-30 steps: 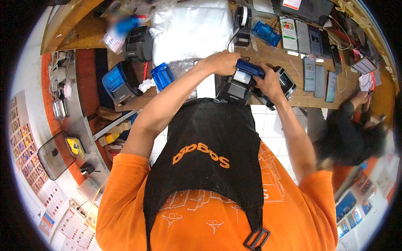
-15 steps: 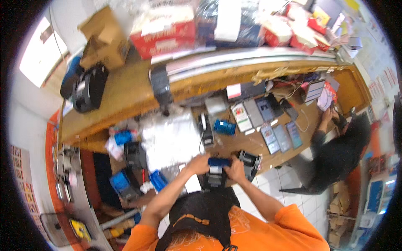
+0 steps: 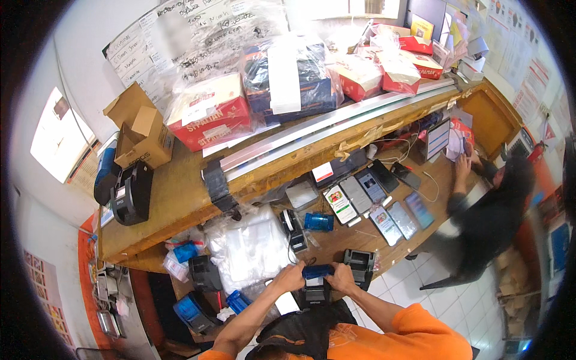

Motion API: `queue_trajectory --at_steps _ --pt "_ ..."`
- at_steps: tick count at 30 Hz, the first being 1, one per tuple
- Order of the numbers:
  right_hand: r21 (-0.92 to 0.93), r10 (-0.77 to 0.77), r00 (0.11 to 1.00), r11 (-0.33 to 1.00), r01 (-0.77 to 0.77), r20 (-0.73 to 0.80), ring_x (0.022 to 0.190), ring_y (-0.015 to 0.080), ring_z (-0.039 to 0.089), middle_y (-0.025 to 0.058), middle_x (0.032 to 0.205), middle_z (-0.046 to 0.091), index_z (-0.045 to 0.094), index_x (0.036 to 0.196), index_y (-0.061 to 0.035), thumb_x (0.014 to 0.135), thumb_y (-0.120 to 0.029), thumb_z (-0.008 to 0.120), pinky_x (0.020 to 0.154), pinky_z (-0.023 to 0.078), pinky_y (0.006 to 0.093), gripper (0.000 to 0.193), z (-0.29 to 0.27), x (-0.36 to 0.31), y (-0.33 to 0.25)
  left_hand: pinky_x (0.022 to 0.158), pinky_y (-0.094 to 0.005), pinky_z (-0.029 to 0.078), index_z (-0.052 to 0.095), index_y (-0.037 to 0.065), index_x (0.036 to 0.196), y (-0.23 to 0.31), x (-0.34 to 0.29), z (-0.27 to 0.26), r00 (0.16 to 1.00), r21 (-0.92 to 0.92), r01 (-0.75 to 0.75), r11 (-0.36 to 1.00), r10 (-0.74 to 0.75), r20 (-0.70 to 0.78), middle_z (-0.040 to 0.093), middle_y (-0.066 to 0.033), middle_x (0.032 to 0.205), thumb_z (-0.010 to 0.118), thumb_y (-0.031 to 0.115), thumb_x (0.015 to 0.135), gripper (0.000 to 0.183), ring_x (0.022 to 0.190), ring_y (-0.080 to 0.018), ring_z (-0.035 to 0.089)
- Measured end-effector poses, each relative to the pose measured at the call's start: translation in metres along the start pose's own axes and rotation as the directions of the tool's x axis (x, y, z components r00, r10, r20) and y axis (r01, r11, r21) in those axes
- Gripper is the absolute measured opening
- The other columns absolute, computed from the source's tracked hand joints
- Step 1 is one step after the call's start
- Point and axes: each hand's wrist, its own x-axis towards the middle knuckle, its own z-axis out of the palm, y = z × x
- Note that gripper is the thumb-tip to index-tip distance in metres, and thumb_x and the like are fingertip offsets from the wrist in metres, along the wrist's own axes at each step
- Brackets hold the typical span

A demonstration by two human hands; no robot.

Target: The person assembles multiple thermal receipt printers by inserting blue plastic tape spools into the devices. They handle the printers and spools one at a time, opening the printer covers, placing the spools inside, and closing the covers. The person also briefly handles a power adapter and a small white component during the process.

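A small black printer with a blue lid [image 3: 317, 282] sits at the near edge of the wooden counter [image 3: 180, 180], just in front of the person. The left hand [image 3: 290, 279] grasps the left end of the blue lid and the right hand [image 3: 342, 278] grasps the right end; both hands are closed on it.

The printer stands very near the counter edge, so I judge that a strong pull on the lid could tip it off toward the floor. A second black printer [image 3: 360, 264] is just beside the right hand, and an elbow could push it. The thin cable near the left hand may also catch a finger.

Behind the left hand lies a heap of clear plastic bags [image 3: 249, 249]; what they hold I cannot tell. A row of phones [image 3: 375, 201] lies flat farther back on the counter. On the upper shelf, an open brown carton [image 3: 139, 129] stands at the left end, its inside hidden. Beside it a red box [image 3: 209, 114] and a dark blue box [image 3: 291, 78] are wrapped in plastic. Another person [image 3: 489, 210] leans at the right end.
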Motion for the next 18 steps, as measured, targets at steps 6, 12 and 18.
queue_trajectory --at_steps 6,12,18 --pt "-0.071 -0.052 0.991 0.996 0.061 0.126 0.100 0.0507 0.069 0.0341 0.100 0.071 0.072 0.108 0.0080 0.080 -0.019 0.078 0.090 0.056 0.0542 0.039 0.011 0.010 0.024 0.085 -0.0591 0.053 0.057 -0.003 0.118 0.003 0.001 0.001 1.000 0.029 -0.026 0.999 0.026 0.002 0.069 -0.0377 0.092 0.063 0.013 0.082 0.040 0.096 -0.0544 0.068" --pt "-0.105 -0.118 0.982 0.985 0.134 0.147 0.100 0.0525 0.069 0.0359 0.099 0.070 0.066 0.111 0.0077 0.082 -0.016 0.078 0.090 0.055 0.0566 0.039 -0.002 0.002 0.006 0.086 -0.0598 0.053 0.059 0.000 0.116 -0.007 0.004 -0.003 0.999 0.055 -0.033 0.998 0.031 0.030 0.070 -0.0350 0.094 0.064 0.016 0.083 0.037 0.097 -0.0525 0.069" --pt "-0.024 -0.327 0.930 0.942 0.336 0.165 0.110 0.0520 0.067 0.0264 0.131 0.067 0.053 0.147 -0.0067 0.082 -0.009 0.079 0.098 0.056 0.0534 0.070 -0.026 0.006 -0.008 0.087 -0.0570 0.056 0.059 0.006 0.125 -0.037 0.016 0.011 0.995 0.001 -0.061 0.998 0.060 0.085 0.072 -0.0305 0.101 0.065 0.014 0.079 0.048 0.098 -0.0494 0.070"
